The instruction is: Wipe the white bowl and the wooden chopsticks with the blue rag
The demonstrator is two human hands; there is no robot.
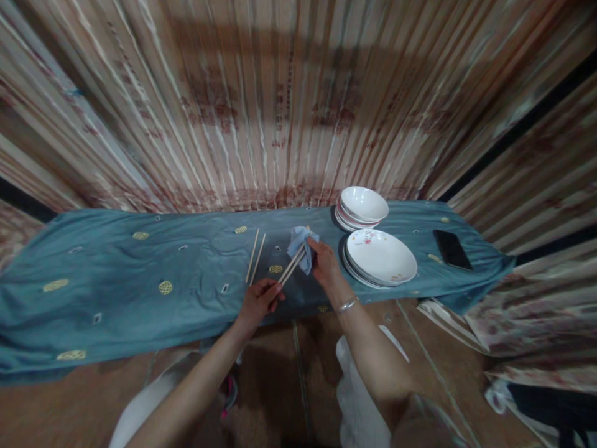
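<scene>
My left hand [262, 300] is closed around the near ends of a pair of chopsticks [291, 267], which slant up and to the right. A light blue cloth [302, 244] is bunched around their far ends, gripped by my right hand [323, 260]. The fingertips of the right hand are partly hidden by the cloth. Just left of the held pair, two more chopsticks [255, 256] lie side by side on the blue-green tablecloth [196, 261]. Their near ends reach close to my left hand.
Right of my right hand stands a stack of plates [380, 256], with a stack of bowls [362, 206] behind it. A dark phone [452, 249] lies near the right end. A pleated curtain [261, 124] hangs along the back edge.
</scene>
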